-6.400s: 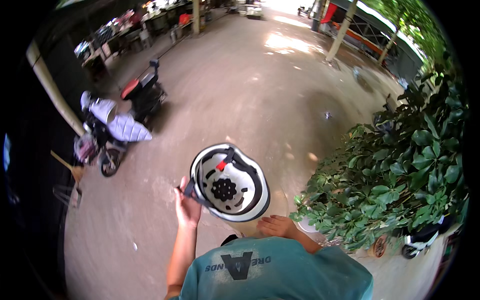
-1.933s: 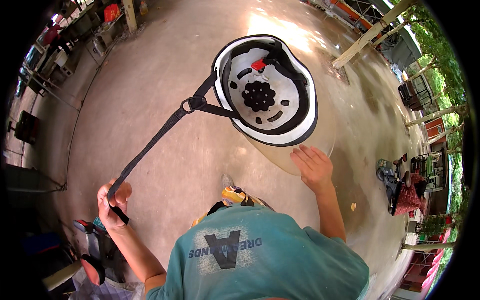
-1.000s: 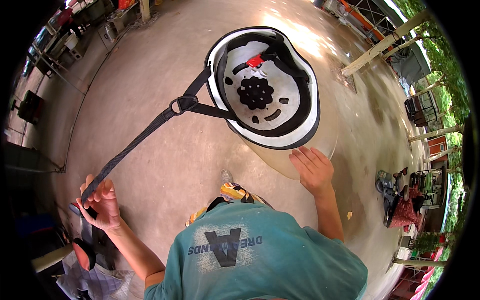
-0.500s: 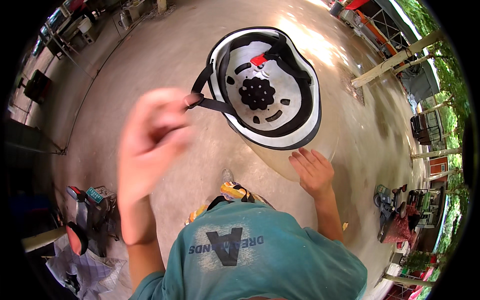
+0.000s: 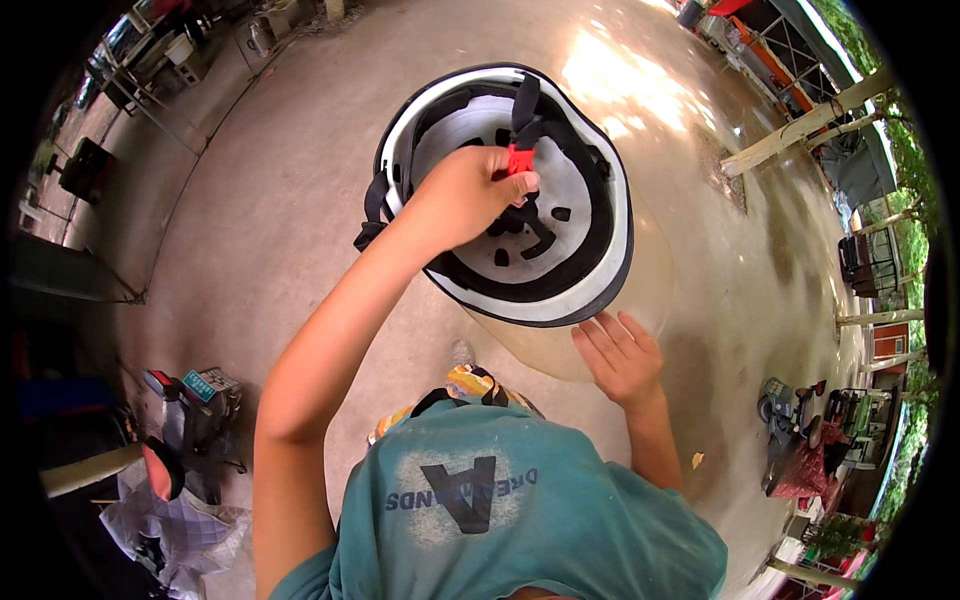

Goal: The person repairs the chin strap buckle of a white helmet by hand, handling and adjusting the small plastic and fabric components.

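A helmet [image 5: 578, 240] is held upside down in front of me, its white liner, black vents and black padding facing up. My left hand [image 5: 470, 195] reaches over its opening, thumb and fingers pinching the red buckle [image 5: 521, 159]. From that buckle a black strap [image 5: 525, 100] runs up to the far rim. Another black strap [image 5: 374, 208] hangs outside the left rim, touched by neither hand. Below the near rim spreads a clear visor [image 5: 530, 350]. My right hand [image 5: 625, 362] grips the helmet at this near right edge, fingers straight against it and thumb hidden.
Concrete floor [image 5: 300, 170] lies under the helmet. A parked scooter [image 5: 185, 420] stands at the left beside a silvery sheet [image 5: 190, 530]. More vehicles [image 5: 800, 430] are at the right, near wooden posts [image 5: 800, 125]. Benches with a white bucket [image 5: 180, 48] line the far left.
My left hand has left the side strap, moved right over the helmet and taken hold of the red buckle. The helmet has shifted slightly nearer; my right hand stays at its edge.
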A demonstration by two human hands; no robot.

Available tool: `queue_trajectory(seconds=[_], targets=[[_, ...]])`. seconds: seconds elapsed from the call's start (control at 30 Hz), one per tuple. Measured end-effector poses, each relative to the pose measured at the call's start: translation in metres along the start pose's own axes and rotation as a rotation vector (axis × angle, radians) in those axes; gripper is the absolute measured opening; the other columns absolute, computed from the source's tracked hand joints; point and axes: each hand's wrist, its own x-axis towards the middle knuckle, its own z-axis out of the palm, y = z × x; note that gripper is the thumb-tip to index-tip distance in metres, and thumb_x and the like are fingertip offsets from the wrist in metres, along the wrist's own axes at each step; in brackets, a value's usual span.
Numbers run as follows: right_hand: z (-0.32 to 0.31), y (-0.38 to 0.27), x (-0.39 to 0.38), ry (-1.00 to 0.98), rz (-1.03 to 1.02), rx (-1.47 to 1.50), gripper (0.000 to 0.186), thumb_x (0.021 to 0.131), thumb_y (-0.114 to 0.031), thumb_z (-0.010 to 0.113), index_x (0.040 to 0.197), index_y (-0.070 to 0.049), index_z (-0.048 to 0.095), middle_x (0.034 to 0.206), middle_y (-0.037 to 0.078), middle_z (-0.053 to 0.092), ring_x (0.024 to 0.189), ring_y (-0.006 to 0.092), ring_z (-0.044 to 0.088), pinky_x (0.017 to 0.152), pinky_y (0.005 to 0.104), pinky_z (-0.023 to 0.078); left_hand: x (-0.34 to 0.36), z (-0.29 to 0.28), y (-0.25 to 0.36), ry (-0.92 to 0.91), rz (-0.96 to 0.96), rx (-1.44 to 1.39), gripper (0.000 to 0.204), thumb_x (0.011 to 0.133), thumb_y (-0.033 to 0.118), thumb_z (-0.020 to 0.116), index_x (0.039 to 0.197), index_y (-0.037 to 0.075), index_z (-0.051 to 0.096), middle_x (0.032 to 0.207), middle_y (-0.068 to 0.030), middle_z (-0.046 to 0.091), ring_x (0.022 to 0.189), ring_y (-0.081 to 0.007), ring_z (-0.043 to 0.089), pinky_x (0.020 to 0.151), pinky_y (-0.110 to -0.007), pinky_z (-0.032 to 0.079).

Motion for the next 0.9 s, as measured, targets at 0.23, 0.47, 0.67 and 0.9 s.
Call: queue_trajectory(seconds=[0.23, 0.47, 0.67, 0.9], targets=[[0.008, 0.012, 0.003, -0.009, 0.021, 0.032, 0.015, 0.082, -0.013, 0.062, 0.094, -0.010, 0.070, 0.098, 0.003, 0.071, 0.098, 0.0211, 0.069, 0.092, 0.0381, 0.048, -0.024, 0.001, 0.041, -0.054, -0.008, -0.436, 0.032, 0.102, 0.015, 0.050, 0.130, 0.001, 0.055, 0.104, -0.0025, 0.071, 0.059, -0.0018, 0.038, 0.053, -0.018, 0.034], [0.021, 0.041, 0.017, 0.013, 0.005, 0.044, 0.015, 0.083, -0.011, 0.061, 0.094, -0.010, 0.071, 0.098, 0.004, 0.072, 0.095, 0.0212, 0.070, 0.091, 0.0383, 0.048, -0.001, -0.006, 0.047, -0.029, -0.023, -0.555, 0.031, 0.102, 0.013, 0.049, 0.130, 0.001, 0.055, 0.105, -0.0025, 0.071, 0.059, -0.0002, 0.037, 0.052, -0.017, 0.032], [0.043, 0.060, 0.014, 0.037, -0.002, 0.066, 0.015, 0.083, -0.011, 0.062, 0.094, -0.010, 0.071, 0.099, 0.004, 0.072, 0.094, 0.0209, 0.070, 0.090, 0.0384, 0.049, 0.013, 0.005, 0.041, 0.171, 0.123, -0.260, 0.020, 0.099, 0.011, 0.056, 0.114, 0.001, 0.063, 0.090, -0.0013, 0.070, 0.063, -0.0026, 0.044, 0.055, -0.020, 0.037], [0.085, 0.077, 0.021, 0.082, -0.028, 0.142, 0.015, 0.082, -0.011, 0.063, 0.094, -0.011, 0.072, 0.097, 0.003, 0.072, 0.091, 0.0202, 0.070, 0.090, 0.0382, 0.050, 0.024, 0.011, 0.033, 0.447, 0.174, 0.022, 0.015, 0.094, 0.007, 0.061, 0.105, 0.000, 0.067, 0.080, -0.0050, 0.069, 0.067, -0.0109, 0.061, 0.062, -0.024, 0.048]])
